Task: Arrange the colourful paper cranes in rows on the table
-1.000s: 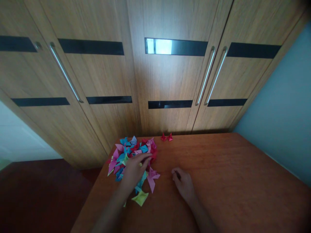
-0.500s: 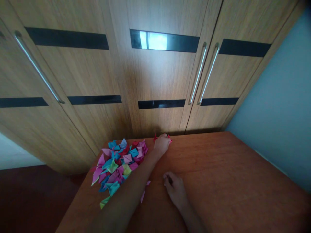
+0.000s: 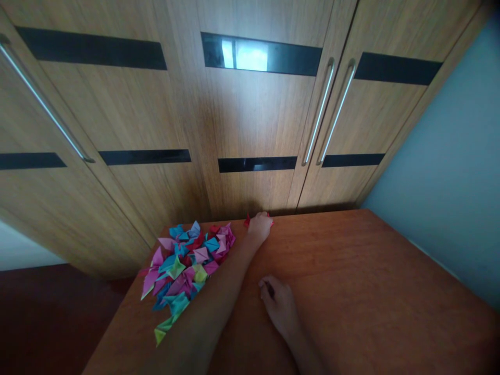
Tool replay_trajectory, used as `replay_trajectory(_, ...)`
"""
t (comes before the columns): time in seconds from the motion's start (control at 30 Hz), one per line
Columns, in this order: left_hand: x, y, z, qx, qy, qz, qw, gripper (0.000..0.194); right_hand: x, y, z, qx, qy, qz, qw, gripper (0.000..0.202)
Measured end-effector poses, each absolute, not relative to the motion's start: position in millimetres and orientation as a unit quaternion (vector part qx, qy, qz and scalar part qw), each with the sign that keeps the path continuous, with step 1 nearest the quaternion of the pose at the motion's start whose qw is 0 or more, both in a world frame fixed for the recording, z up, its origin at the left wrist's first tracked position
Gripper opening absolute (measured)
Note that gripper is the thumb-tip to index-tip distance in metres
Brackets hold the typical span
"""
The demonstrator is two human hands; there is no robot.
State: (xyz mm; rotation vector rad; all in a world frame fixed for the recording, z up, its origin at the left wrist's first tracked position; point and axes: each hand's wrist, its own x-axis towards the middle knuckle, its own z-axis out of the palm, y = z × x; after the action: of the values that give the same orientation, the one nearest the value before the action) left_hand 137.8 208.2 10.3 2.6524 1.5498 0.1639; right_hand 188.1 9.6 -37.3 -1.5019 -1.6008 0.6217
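Observation:
My left hand (image 3: 260,227) reaches to the far edge of the wooden table (image 3: 332,260), its fingers closed on a red folded paper piece (image 3: 272,221). Red paper (image 3: 247,221) also shows at the left of that hand. Nearer to me, my right hand (image 3: 278,302) rests on the table with its fingers curled; whatever may be inside them is hidden. A pile of folded paper pieces (image 3: 201,255) in pink, blue, red, green and yellow lies on the table's left part, partly covered by my left forearm.
Behind the table's far edge stands a wooden wardrobe (image 3: 250,114) with black strips and long metal handles (image 3: 338,112). A pale blue wall (image 3: 441,182) runs along the right. Dark floor (image 3: 58,317) shows at the lower left.
The camera view has shifted slightly. My left hand stays at the far edge and now covers more of the red paper. My right hand looks much the same.

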Motion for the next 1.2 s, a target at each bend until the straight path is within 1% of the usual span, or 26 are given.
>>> replay_trajectory(0.23, 141.4, 211.5, 7.9, 0.858, 0.51, 0.052, 0.031, 0.03, 188.5, 10.5, -39.5, -0.602, -0.638, 0.251, 0.409, 0.022)
replay_trajectory(0.4, 141.6, 209.7, 8.6, 0.862, 0.502, 0.065, 0.033, 0.022, 188.5, 10.1, -39.8, -0.603, -0.638, 0.254, 0.407, 0.023)
replay_trajectory(0.57, 140.3, 205.0, 12.1, 0.862, 0.499, 0.079, 0.035, 0.026, 188.0, 9.4, -39.1, -0.603, -0.635, 0.255, 0.41, 0.021)
replay_trajectory(0.7, 132.9, 201.4, 20.9, 0.859, 0.502, 0.09, 0.029, 0.024, 188.1, 10.0, -40.3, -0.601, -0.637, 0.25, 0.413, 0.02)
replay_trajectory(0.83, 105.4, 199.0, 39.3, 0.857, 0.506, 0.099, 0.018, 0.023, 188.9, 11.0, -42.3, -0.594, -0.64, 0.25, 0.418, 0.019)
replay_trajectory(1.03, 32.1, 180.8, 70.6, 0.854, 0.513, 0.09, 0.006, 0.023, 190.1, 11.0, -43.5, -0.591, -0.649, 0.243, 0.413, 0.021)
replay_trajectory(1.2, -14.5, 146.3, 71.3, 0.848, 0.525, 0.065, 0.004, 0.021, 190.7, 11.4, -45.4, -0.584, -0.654, 0.237, 0.417, 0.022)
